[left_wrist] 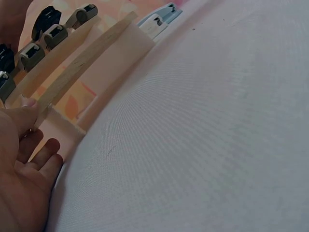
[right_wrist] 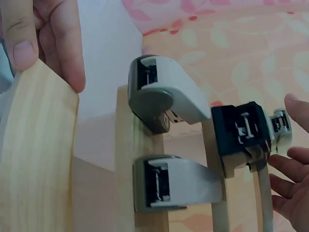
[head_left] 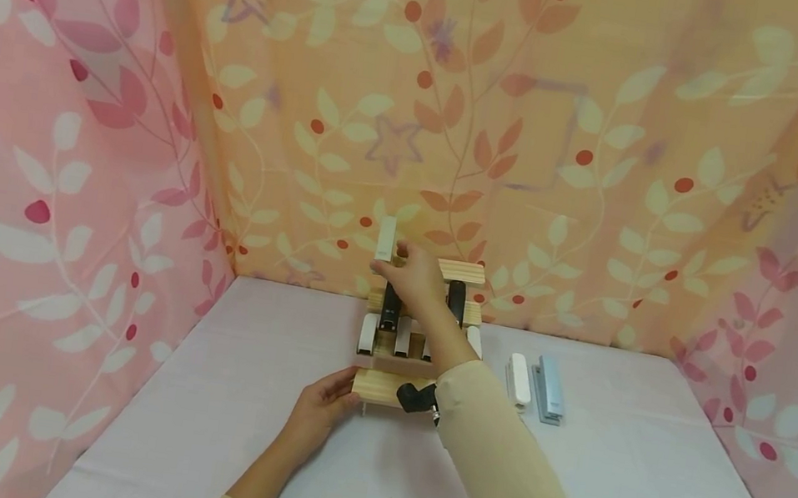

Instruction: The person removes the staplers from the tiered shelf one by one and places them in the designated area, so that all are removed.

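A tiered wooden rack (head_left: 381, 385) stands toward the back of the table, staplers lying along its upper steps. My left hand (head_left: 324, 403) grips the left end of its lowest step, thumb on the board and fingers by the side panel. Up at the top step, my right hand (head_left: 414, 276) is beside a pale stapler (head_left: 386, 239). In the right wrist view its thumb and fingers are spread either side of that stapler (right_wrist: 281, 128), with gaps showing. Black staplers (head_left: 391, 309) occupy the step below, and several grey-white staplers (head_left: 367, 334) the one in front.
To the right of the rack, a white stapler (head_left: 519, 380) and a light blue stapler (head_left: 549, 389) lie on the white tablecloth (head_left: 613, 462). Patterned curtains (head_left: 461, 123) hang close behind the rack and along both sides.
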`<act>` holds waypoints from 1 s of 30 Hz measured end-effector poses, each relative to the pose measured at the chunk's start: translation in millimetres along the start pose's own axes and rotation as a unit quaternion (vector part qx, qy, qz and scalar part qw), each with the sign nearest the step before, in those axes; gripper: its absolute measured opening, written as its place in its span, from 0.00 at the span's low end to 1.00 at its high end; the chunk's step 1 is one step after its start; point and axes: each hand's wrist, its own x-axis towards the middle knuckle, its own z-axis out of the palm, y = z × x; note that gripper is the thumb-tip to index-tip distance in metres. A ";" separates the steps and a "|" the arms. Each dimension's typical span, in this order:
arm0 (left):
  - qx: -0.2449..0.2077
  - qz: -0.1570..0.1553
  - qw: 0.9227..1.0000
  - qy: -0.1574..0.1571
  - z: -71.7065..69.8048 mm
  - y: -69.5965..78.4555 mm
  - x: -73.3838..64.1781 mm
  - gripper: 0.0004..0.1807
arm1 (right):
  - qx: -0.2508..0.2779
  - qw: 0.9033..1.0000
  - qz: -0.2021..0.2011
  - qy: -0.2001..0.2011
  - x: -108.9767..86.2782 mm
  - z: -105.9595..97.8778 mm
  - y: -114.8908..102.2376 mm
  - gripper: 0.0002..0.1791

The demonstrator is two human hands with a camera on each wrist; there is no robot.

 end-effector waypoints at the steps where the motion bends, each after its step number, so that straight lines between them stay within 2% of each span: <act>1: 0.003 0.002 1.000 -0.001 0.2 -0.1 0.0 0.31 | -0.004 1.000 0.002 0.004 -0.1 1.6 0.2 0.44; 6: 0.021 0.005 1.000 0.000 0.5 0.5 0.1 0.32 | -0.024 0.999 0.001 0.025 0.5 8.5 0.4 0.44; 15: 0.014 0.008 1.000 -0.004 -0.4 0.2 -0.5 0.32 | -0.045 0.997 -0.011 0.059 0.4 18.0 -3.9 0.31; 22: 0.015 0.004 1.000 -0.004 0.8 0.8 -1.0 0.32 | -0.040 0.996 -0.007 0.078 -1.4 21.5 -5.1 0.24; 30: 0.032 0.015 0.999 -0.009 -2.1 -1.6 -0.4 0.33 | -0.047 0.995 -0.007 0.086 -1.5 21.8 -7.1 0.18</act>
